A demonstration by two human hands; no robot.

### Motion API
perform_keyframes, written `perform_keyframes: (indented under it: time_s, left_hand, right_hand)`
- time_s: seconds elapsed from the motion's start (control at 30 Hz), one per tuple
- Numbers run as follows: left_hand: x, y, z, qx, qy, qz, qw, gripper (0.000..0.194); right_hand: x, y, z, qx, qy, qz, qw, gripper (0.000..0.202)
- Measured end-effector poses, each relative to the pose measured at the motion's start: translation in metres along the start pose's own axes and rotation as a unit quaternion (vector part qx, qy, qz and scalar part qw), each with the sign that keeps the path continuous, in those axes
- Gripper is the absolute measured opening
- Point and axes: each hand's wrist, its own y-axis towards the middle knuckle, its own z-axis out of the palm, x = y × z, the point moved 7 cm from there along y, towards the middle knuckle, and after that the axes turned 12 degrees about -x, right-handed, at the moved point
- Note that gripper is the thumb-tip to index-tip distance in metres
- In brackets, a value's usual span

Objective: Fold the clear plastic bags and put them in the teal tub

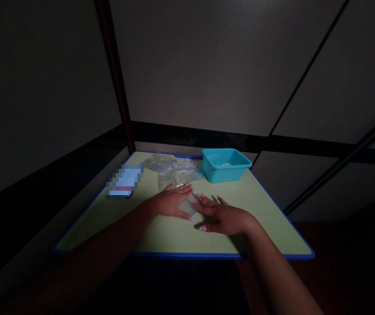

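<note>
Table, pale yellow-green top with blue edging, across the centre and lower centre of the frame; the surface bearing all items below.

Phone-like device, left of centre, lying on the tabletop, screen side blurred out; probably set aside there to leave the middle for the hands.

Clear plastic, several crumpled pieces, spread loosely at centre, beyond the hands; whether bags or sheets, and whether anything is inside, cannot be told.

Left hand, centre, palm down, fingers extended and a little apart, gripping nothing; it lies over the near plastic's left side, seemingly to keep it flat.

Small translucent piece, centre, flat on the tabletop between the two hands, partly covered by them; contents, if any, not discernible.

Right hand, right of centre, fingers loosely extended, thumb apart, grasping nothing; fingertips at the piece's right edge, likely to steady or smooth it.

Turquoise bin, right of centre, upright, open-topped, near the table's far right corner; some pale, shiny material on its floor, kind unclear.
</note>
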Motion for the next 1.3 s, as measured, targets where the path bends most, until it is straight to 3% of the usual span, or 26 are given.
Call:
perform_keyframes:
  time_s: [0.33, 0.5, 0.73, 0.9, 1.03, 1.13, 1.3]
  left_hand:
    - [0.001, 0.0, 0.002, -0.007, 0.006, -0.001, 1.0, 0.094]
    - [0.003, 0.0, 0.003, -0.006, 0.006, -0.001, 1.0, 0.097]
    - [-0.003, 0.0, -0.012, -0.074, 0.014, 0.007, 0.997, 0.097]
    - [0.0, -0.001, -0.021, -0.1, -0.018, -0.005, 0.995, 0.067]
    - [0.0, -0.002, -0.023, -0.109, -0.074, 0.007, 0.991, 0.049]
    - [-0.001, -0.002, -0.022, -0.11, -0.108, 0.024, 0.988, 0.05]
    - [0.002, 0.0, -0.011, -0.084, -0.121, 0.029, 0.989, 0.062]
  right_hand:
    - [0.011, 0.004, 0.013, 0.032, 0.013, -0.044, 0.998, 0.084]
    - [0.012, 0.002, 0.01, 0.05, 0.02, -0.039, 0.998, 0.079]
    - [-0.009, 0.002, -0.014, -0.073, 0.074, -0.005, 0.995, 0.069]
    - [-0.022, 0.004, -0.02, -0.127, 0.111, -0.006, 0.986, 0.07]
    - [-0.017, 0.006, -0.025, -0.145, 0.142, -0.045, 0.978, 0.06]
    - [-0.011, 0.004, -0.027, -0.13, 0.162, -0.071, 0.976, 0.053]
    - [-0.002, -0.002, -0.023, -0.048, 0.157, -0.104, 0.981, 0.056]
